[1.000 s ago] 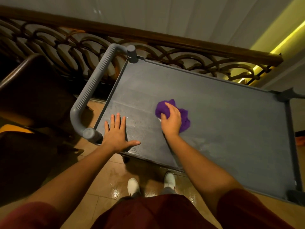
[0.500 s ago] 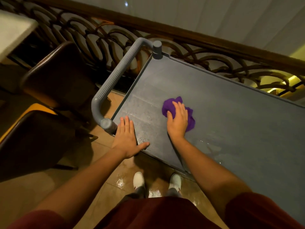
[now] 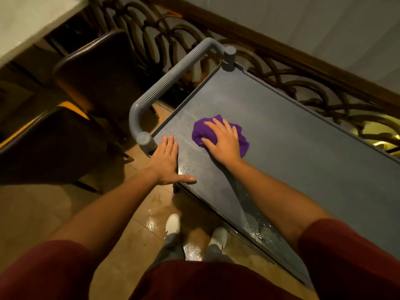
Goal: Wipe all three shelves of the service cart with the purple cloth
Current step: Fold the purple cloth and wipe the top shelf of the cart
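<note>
The grey service cart's top shelf fills the right of the head view, seen from above, with wet streaks near its front edge. A crumpled purple cloth lies on the shelf near the handle end. My right hand presses flat on top of the cloth. My left hand rests flat with fingers spread on the shelf's near left corner, beside the handle post. The two lower shelves are hidden under the top one.
The cart's grey ribbed handle curves off the left end. Dark chairs and a pale tabletop stand to the left. An ornate railing runs behind the cart. The tiled floor is wet by my white shoes.
My right hand has slid the cloth leftward toward the handle end. My left hand stays planted on the corner. My head has turned left, so the cart sits further right in view.
</note>
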A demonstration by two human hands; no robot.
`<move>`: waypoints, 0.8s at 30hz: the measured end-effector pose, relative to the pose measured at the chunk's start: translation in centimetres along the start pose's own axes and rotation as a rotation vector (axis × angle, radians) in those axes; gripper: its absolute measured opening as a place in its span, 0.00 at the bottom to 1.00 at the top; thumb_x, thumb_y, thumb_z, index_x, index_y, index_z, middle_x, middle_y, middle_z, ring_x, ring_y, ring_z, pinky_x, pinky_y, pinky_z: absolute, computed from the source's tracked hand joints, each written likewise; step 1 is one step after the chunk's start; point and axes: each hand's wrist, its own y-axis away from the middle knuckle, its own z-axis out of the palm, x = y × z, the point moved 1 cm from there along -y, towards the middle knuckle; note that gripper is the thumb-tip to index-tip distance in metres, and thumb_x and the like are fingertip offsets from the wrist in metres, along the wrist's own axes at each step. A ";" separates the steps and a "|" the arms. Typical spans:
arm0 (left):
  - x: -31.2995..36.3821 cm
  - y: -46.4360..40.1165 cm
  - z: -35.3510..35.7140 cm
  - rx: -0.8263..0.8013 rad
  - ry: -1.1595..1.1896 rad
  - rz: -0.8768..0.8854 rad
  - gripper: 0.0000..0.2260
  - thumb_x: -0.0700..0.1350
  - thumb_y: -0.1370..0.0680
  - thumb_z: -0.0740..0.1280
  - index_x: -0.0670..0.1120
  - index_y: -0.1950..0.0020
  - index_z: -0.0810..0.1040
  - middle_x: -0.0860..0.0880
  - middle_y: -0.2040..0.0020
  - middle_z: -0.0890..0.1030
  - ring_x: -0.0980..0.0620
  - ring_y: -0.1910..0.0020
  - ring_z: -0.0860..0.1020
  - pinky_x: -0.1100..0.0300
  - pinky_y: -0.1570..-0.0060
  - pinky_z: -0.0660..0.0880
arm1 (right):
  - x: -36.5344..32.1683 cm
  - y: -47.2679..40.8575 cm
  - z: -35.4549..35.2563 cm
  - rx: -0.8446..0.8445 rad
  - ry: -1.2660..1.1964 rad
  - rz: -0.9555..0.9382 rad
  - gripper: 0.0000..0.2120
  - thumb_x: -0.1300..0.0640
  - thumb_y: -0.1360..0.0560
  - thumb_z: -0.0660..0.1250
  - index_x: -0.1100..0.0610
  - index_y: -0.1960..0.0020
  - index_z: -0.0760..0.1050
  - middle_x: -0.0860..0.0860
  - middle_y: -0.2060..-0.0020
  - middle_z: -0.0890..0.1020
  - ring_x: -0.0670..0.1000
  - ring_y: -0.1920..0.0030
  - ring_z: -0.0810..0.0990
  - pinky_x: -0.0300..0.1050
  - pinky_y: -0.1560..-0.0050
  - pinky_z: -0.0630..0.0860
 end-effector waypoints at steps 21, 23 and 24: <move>1.7 -1.6 -0.3 -0.058 -0.068 0.003 0.60 0.81 0.38 0.61 0.54 0.19 0.36 0.47 0.19 0.33 0.39 0.21 0.32 0.36 0.25 0.37 | 0.4 12.8 -1.6 -0.053 0.104 0.063 0.23 0.43 0.22 0.66 0.48 0.28 0.72 0.51 0.26 0.72 0.57 0.22 0.62 0.62 0.22 0.55; 1.3 -1.6 -0.1 -0.079 -0.095 0.016 0.60 0.81 0.38 0.61 0.54 0.19 0.35 0.47 0.19 0.33 0.38 0.21 0.33 0.37 0.25 0.38 | 1.1 14.6 -0.7 -0.061 0.087 0.056 0.24 0.45 0.21 0.66 0.48 0.26 0.71 0.52 0.23 0.68 0.58 0.21 0.59 0.62 0.21 0.52; 0.9 -1.4 0.2 -0.081 -0.100 0.008 0.60 0.81 0.37 0.62 0.54 0.19 0.35 0.47 0.19 0.32 0.38 0.21 0.33 0.36 0.25 0.38 | 1.2 15.4 -0.7 -0.054 0.073 0.040 0.24 0.47 0.22 0.68 0.49 0.27 0.72 0.53 0.24 0.69 0.58 0.21 0.60 0.62 0.21 0.53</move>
